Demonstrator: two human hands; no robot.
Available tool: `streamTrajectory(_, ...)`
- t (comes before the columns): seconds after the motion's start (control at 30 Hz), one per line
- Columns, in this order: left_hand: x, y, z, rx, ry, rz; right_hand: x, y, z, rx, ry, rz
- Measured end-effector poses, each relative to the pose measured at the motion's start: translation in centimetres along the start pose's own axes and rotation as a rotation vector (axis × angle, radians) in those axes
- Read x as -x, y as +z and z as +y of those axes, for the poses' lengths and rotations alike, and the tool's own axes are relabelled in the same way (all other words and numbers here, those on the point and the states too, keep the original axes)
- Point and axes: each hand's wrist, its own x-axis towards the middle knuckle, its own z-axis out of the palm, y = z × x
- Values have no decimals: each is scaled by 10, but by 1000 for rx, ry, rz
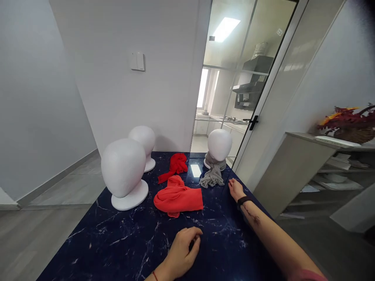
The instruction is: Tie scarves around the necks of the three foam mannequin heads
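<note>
My left hand (184,250) is over the near part of the dark blue marbled table (117,238), fingers loosely curled, a gap between thumb and forefinger, nothing held. Beyond it lies a folded coral-red scarf (178,198), with a darker red scarf (177,164) bunched behind. My right hand (236,190) reaches forward along the table's right side, palm partly turned up, fingers relaxed and empty. Just left of it a grey scarf (213,175) is wrapped around the neck of a white foam head (219,144), its ends lying on the table.
Two bare white foam heads, one nearer (123,168) and one farther (143,138), stand upright at the table's left. Behind the table are a wall and a glass door (228,78) with a black handle (253,123). A shelf unit (281,168) stands to the right.
</note>
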Motion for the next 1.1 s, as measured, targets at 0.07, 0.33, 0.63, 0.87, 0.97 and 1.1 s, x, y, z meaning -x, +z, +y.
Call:
streamTrajectory(0.07, 0, 2, 0, 1, 4, 21, 41, -6, 9, -2, 79, 19)
streamTrajectory(0.33, 7, 3, 0, 77, 49, 182, 238, 17, 33, 77, 102, -579)
streamTrajectory(0.63, 32, -13, 0, 10, -34, 349, 302, 28, 44, 582, -349, -743)
streamTrajectory(0.87, 29, -12, 3, 36, -40, 359, 338, 6, 33, 738, -449, -767)
streamTrajectory(0.97, 29, -17, -1, 33, -54, 426, 352, -6, 29, 710, -413, -749)
streamTrajectory(1.1, 28, -33, -15, 39, -124, 619, 359, -13, 26, 716, -403, -748)
